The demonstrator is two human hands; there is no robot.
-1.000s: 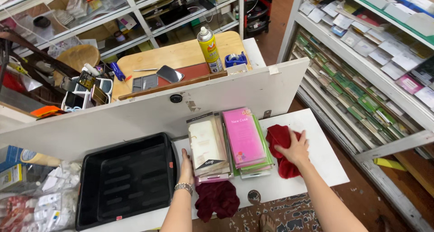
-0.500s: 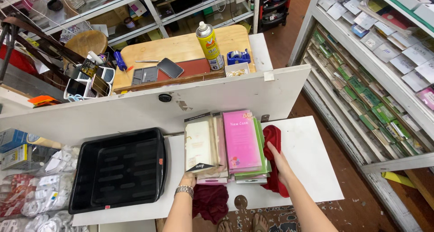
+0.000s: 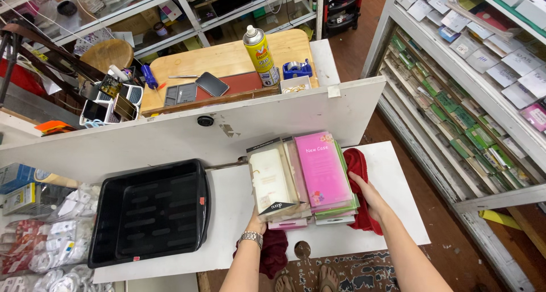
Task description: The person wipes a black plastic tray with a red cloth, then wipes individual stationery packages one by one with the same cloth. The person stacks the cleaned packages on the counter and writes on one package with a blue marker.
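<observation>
Head view shows my left hand (image 3: 256, 219) gripping the near end of a stack of packs (image 3: 301, 181) on the white table (image 3: 398, 212). My right hand (image 3: 367, 195) presses the stack's right side, fingers curled on its edge, over a red cloth (image 3: 357, 162). The top packs are one clear and one pink (flat, like phone case boxes). Just left sits a black tray (image 3: 151, 212) with nothing in it. Another red cloth (image 3: 274, 252) hangs at the table's near edge. Since a moment ago, my right hand has slid from the cloth to the stack, and the stack sits nearer me.
</observation>
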